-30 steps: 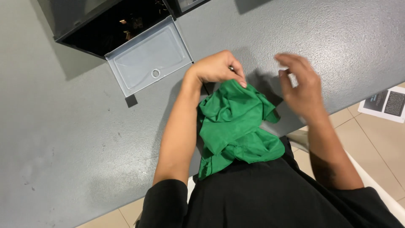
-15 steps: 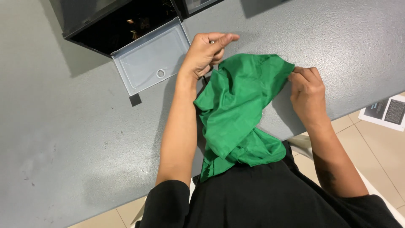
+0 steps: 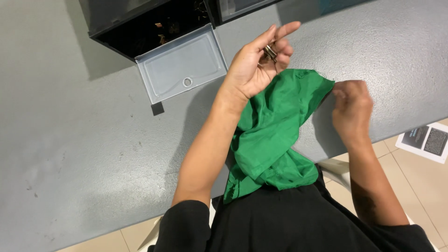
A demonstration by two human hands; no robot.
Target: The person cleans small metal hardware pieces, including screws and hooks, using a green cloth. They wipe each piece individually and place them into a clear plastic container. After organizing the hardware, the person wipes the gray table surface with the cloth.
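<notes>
Head view: one camera looking down over the person's arms at a grey desk (image 3: 84, 154); places below are given relative to the green cloth (image 3: 275, 135).
Paper sheet: a white sheet with dark printed blocks (image 3: 427, 140) lies on the floor, far right of the cloth, beyond the desk's edge.
Clear lid: a rectangular see-through plastic lid with a small ring at its middle (image 3: 182, 70) lies flat on the desk, up and left of the cloth, touching the front of a black box (image 3: 140, 23) whose open inside holds small dark and brassy bits.
Black tab: a small dark square (image 3: 157, 108) sits on the desk left of the cloth, just below the lid.
Green cloth: bunched and draped from the desk's near edge down onto the person's black-clad lap, its upper part spread between the two hands.
Left hand: (image 3: 254, 65) raised at the cloth's upper edge, palm toward the camera, fingers loosely spread, with small metal pieces (image 3: 270, 50) pinched between them.
Right hand: (image 3: 351, 109) blurred, fingers curled at the cloth's right corner; whether it grips the fabric I cannot tell.
Surface and room: speckled grey desk top; beige floor tiles (image 3: 410, 172) show below and right of the cloth.
</notes>
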